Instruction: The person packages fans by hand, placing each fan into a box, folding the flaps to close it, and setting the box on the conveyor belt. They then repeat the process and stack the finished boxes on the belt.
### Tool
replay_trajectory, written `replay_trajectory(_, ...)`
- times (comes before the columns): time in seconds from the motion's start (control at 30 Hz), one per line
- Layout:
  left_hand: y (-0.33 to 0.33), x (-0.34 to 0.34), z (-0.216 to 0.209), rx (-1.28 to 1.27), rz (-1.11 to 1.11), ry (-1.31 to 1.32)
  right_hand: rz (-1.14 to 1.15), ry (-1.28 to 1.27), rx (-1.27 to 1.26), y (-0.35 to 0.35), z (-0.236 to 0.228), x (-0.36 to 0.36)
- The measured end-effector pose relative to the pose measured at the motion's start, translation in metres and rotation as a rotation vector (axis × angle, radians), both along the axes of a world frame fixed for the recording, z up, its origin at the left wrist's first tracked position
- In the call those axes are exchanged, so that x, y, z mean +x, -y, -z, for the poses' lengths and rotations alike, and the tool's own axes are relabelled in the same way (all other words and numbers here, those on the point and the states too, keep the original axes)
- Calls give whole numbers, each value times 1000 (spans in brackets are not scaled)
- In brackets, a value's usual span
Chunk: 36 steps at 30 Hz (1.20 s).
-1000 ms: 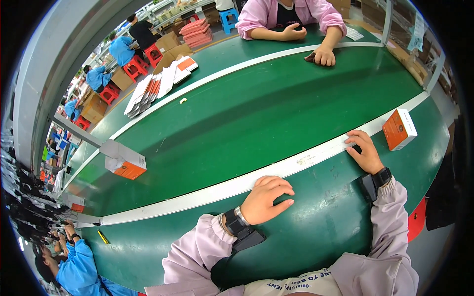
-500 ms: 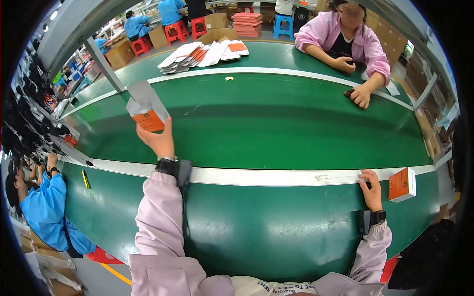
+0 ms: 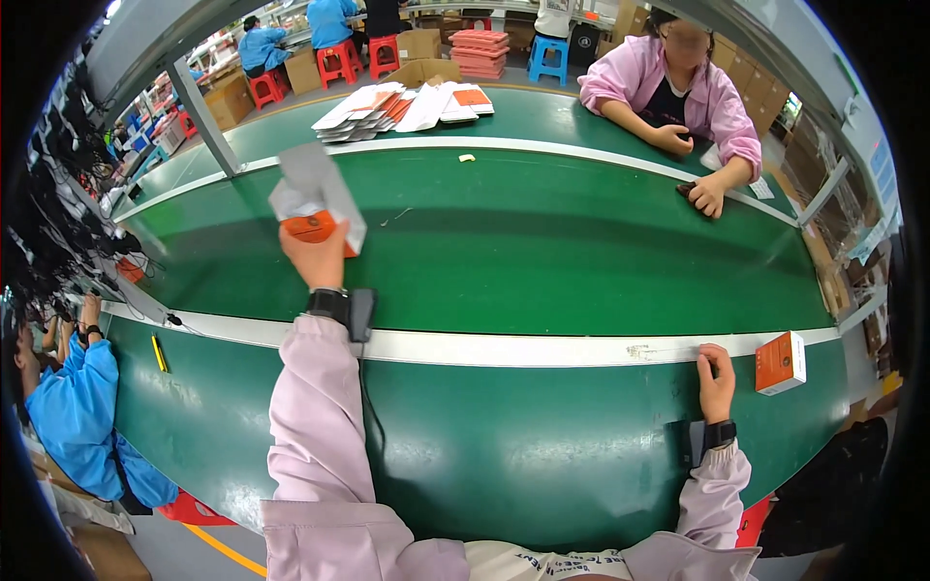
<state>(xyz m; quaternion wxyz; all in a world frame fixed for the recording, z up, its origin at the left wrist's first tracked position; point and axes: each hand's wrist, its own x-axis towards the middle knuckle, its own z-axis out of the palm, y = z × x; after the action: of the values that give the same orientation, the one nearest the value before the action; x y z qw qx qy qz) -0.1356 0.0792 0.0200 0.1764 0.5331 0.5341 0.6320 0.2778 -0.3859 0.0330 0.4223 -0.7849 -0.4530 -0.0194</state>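
Note:
Above the green belt at left, my left hand (image 3: 316,259) is closed around a small orange and white carton (image 3: 355,225). Its grey-white flap stands up, and something whitish shows inside its mouth. My right hand (image 3: 717,387) rests by the white rail (image 3: 542,351) at the near side of the belt, thumb and fingers loosely bent and apart, with nothing visible in it. Just right of that hand, without contact, a closed orange and white box (image 3: 781,364) stands at the rail.
Flattened cartons (image 3: 363,114) are piled beyond the belt (image 3: 542,252). Across it, a person in pink (image 3: 639,77) has one hand on a dark item (image 3: 687,190). At left are a yellow pen-like tool (image 3: 159,353), hanging black cables (image 3: 58,208) and a person in blue (image 3: 73,407).
My left hand has moved slightly right with the carton, which has turned a little. My right hand stays by the rail, its fingers more bent. The whole view has shifted slightly.

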Motion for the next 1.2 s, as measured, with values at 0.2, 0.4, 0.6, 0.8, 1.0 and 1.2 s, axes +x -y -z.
replay_trajectory(0.2, 130, 91, -26, -64, 778, 58, -318, -6, 85, -57, -12, -87)
replay_trajectory(0.4, 268, 126, -24, -192, 1234, -21, -517, -48, 258, -61, 9, -132)
replay_trajectory(0.6, 280, 148, -38, -93, 1247, 53, -429, -225, 263, -49, 14, -126)
replay_trajectory(0.8, 266, 165, -34, -170, 1385, 412, -437, -258, 322, -51, 16, -119)
replay_trajectory(1.0, 305, 166, -15, 65, 1166, 290, -366, -286, 459, -57, 11, -130)
replay_trajectory(1.2, 307, 161, -38, 215, 1231, -3, -362, -19, 438, -55, 3, -121)
